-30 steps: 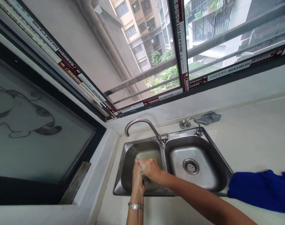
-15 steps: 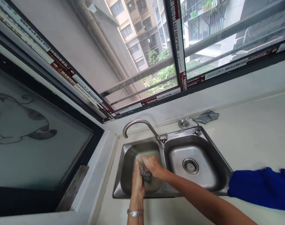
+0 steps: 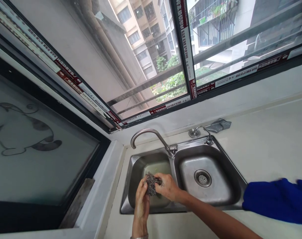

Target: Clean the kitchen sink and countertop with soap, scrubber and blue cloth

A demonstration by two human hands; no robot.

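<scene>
Over the left sink basin point(image 3: 136, 179), which has cloudy water in its bottom, both my hands are on a rough, dark grey speckled clump point(image 3: 151, 184) that looks like a wire scourer. My left hand point(image 3: 142, 196) is upright along its left side, with the fingers curled against it. From the right, my right hand point(image 3: 168, 187) pinches the clump between thumb and fingers. Part of the clump is hidden by the fingers. The curved metal faucet point(image 3: 151, 131) arches above and behind my hands.
The right sink basin point(image 3: 215, 166) has a drain strainer point(image 3: 203, 178). A small dispenser spout point(image 3: 206, 131) stands behind it, beside a crumpled grey packet point(image 3: 219, 125). Dark blue cloth point(image 3: 277, 199) lies on the counter at right. A window point(image 3: 151, 109) rises behind the sink.
My hands have lifted the clump slightly and turned it. My right hand has shifted down and right, showing more of the clump. The view has tilted a little.
</scene>
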